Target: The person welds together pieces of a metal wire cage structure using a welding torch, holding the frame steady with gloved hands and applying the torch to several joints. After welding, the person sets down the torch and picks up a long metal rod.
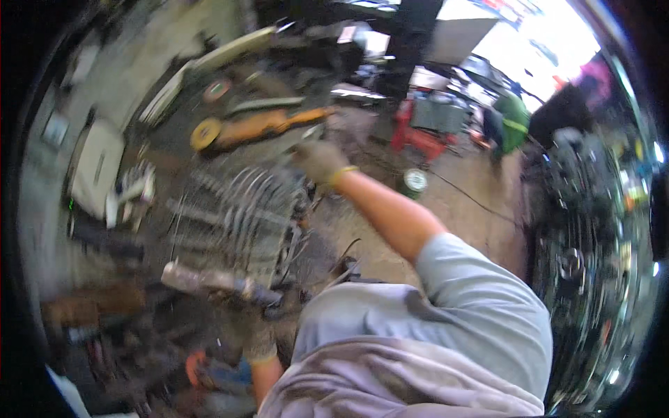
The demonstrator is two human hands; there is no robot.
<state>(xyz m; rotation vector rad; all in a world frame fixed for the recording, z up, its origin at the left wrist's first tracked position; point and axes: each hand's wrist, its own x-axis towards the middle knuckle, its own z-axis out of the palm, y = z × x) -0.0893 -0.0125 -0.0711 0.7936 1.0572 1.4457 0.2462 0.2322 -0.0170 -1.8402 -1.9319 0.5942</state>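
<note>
My right hand (319, 160), in a dirty glove with a yellow cuff, reaches forward over the cluttered bench. Motion smears its fingers, and a small shiny piece shows beside them. Just left of it lies an orange angle grinder (247, 130) with a yellow disc end. Below are several curved metal rods (249, 202) on a blurred frame. My left hand (259, 343), also gloved, is low in the picture, in dim light, with its fingers unclear. Above it a pale, worn long-bodied tool (209, 279) lies slantwise; whether the hand touches it, I cannot tell.
At the left stand a pale box (97, 167) and a pair of whitish gloves (134, 188). A red stand (418, 132), a green-and-white spool (414, 181) and a dark cable (470, 198) are on the floor at right. Someone in green (512, 120) is beyond.
</note>
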